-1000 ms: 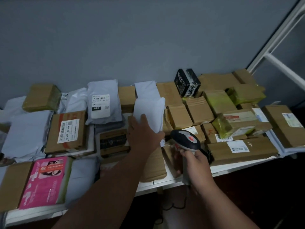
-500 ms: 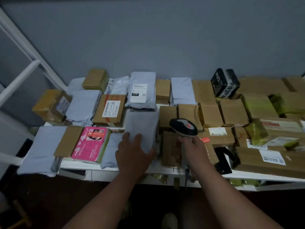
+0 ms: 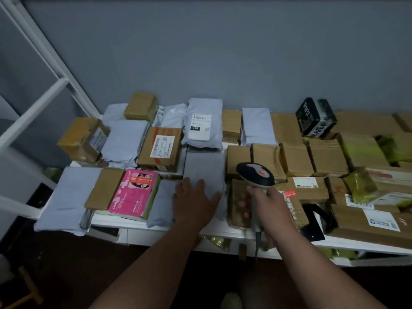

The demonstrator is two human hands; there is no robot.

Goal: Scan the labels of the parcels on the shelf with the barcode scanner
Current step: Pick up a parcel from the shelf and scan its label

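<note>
The left hand [image 3: 194, 200] lies flat, fingers straight and spread, pressing down on a plain grey mailer bag [image 3: 204, 175] near the front edge of the white shelf [image 3: 169, 230] — no label shows on the bag's upper face. Just to the right of that hand, the right hand [image 3: 270, 207] is wrapped round the handle of the barcode scanner [image 3: 255, 178], fingers curled tight on the grip; the scanner's dark head with its red mark sits above the knuckles, over a taped brown box [image 3: 238, 204] whose near side glows faintly red under the fingers. A cable hangs down from the handle below the shelf edge.

Left of the flat hand lies a pink printed parcel [image 3: 133, 194], touching a narrow brown box [image 3: 104, 188] on its far side, and beyond that a large grey bag [image 3: 66, 197] overhanging the shelf front. Behind the left hand, further back, a cardboard box [image 3: 161, 148] shows a white barcode label face up, and beside it a grey bag with a white label [image 3: 204, 124] leans toward the wall. Behind and right of the scanner hand — rows of plain brown cartons [image 3: 296, 159], a black box with white characters [image 3: 315, 118] tilted at the back, and yellow-green wrapped parcels [image 3: 361, 186] further right. A long carton with a white label [image 3: 374, 221] sits at the front, well right of the scanner.
</note>
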